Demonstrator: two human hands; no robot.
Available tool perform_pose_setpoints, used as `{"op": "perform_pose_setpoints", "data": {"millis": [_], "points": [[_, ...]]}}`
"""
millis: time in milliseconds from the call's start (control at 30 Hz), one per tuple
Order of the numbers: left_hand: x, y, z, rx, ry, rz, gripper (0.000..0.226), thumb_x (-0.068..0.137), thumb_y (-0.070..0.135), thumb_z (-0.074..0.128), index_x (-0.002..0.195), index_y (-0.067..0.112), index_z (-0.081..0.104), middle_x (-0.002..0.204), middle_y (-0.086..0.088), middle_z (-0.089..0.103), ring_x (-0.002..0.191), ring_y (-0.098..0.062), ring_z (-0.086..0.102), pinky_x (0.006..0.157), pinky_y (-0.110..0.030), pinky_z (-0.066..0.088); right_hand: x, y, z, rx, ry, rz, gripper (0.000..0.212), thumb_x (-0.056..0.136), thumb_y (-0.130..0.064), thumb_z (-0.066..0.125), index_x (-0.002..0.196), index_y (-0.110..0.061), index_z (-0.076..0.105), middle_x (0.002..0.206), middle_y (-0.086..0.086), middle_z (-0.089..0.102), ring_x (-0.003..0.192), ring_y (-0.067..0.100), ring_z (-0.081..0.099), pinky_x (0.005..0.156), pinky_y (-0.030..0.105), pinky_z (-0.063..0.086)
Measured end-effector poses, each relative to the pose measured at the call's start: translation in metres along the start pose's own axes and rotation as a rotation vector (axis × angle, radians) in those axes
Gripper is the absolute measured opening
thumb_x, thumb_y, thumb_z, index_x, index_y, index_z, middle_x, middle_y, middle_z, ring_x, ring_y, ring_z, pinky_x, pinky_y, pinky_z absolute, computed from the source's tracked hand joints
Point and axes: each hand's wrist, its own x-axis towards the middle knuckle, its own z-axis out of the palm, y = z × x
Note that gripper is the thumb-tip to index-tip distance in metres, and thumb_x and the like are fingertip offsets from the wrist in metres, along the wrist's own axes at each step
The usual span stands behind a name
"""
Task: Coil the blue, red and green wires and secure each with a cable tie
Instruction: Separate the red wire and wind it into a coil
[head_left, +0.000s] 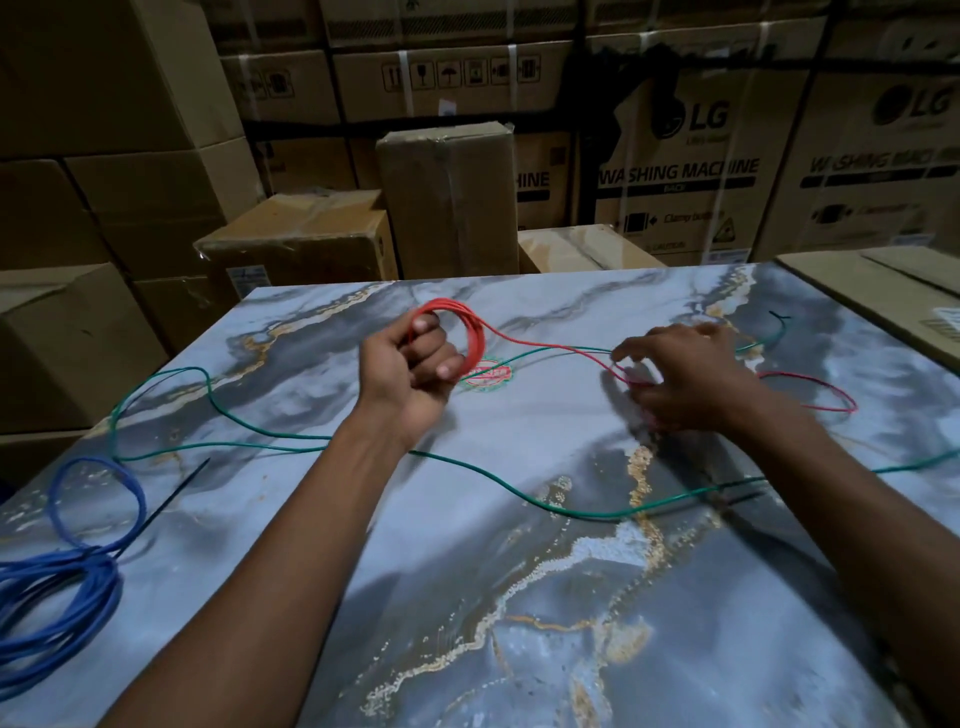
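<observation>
A blue-grey marbled counter (519, 597) carries everything. The long green wire (467, 470) snakes loose beneath both wrists. Left of the grip lies the coiled blue wire (67, 582). The left hand (415, 374) grips a small red wire coil (470, 332), fingers curled tight; its free strand runs rightward to the right hand (680, 379), whose fingers pinch it.

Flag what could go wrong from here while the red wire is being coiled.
The loose red wire crosses the green wire between the left hand and right hand, so pulling in slack could snag or drag the green. The red coil has no tie yet; a loosened grip could let it spring open.
</observation>
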Motion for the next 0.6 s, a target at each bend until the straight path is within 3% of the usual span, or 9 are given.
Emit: {"op": "perform_pose_setpoints", "data": {"millis": [100,200,300,467,600], "points": [[0.003,0.0,-0.002,-0.025,0.058,0.016,0.04,0.104,0.017,0.032,0.065,0.015,0.042,0.041,0.007,0.019,0.031,-0.007,0.017,0.036,-0.021,0.027,-0.003,0.01,-0.003,0.096,-0.043,0.043,0.042,0.091,-0.035,0.07,0.132,-0.028,0.062,0.125,0.002,0.069,0.119,0.028,0.06,0.103,0.051,0.042],[0.002,-0.008,0.0,0.019,0.08,-0.014,0.042,0.105,0.016,0.028,0.065,0.015,0.042,0.042,0.007,0.018,0.031,-0.007,0.017,0.036,-0.021,0.027,-0.007,-0.004,-0.013,0.196,0.058,-0.065,0.075,0.074,-0.067,0.076,0.135,-0.028,0.06,0.121,0.0,0.07,0.115,0.026,0.062,0.097,0.052,0.047],[0.0,-0.011,0.003,0.08,0.09,-0.015,0.041,0.107,0.02,0.028,0.068,0.015,0.041,0.042,0.007,0.018,0.031,-0.007,0.016,0.036,-0.022,0.028,-0.012,-0.022,-0.021,0.159,0.124,-0.176,0.092,0.06,-0.089,0.059,0.132,-0.033,0.063,0.118,-0.006,0.069,0.114,0.023,0.06,0.098,0.052,0.044],[-0.002,-0.016,0.008,0.298,0.151,0.042,0.04,0.108,0.026,0.032,0.073,0.013,0.042,0.04,0.007,0.021,0.032,-0.007,0.018,0.036,-0.02,0.027,-0.017,-0.044,-0.03,0.412,0.201,-0.227,0.071,0.082,-0.083,0.049,0.117,-0.027,0.073,0.109,-0.009,0.073,0.103,0.01,0.065,0.093,0.047,0.052],[0.003,-0.023,0.005,0.403,0.161,0.072,0.039,0.108,0.029,0.035,0.075,0.01,0.045,0.041,0.006,0.024,0.033,-0.008,0.02,0.039,-0.021,0.028,-0.024,-0.071,-0.019,0.342,0.351,-0.267,0.056,0.09,-0.071,0.051,0.103,-0.022,0.074,0.1,-0.007,0.073,0.093,0.013,0.064,0.085,0.041,0.052]]}}
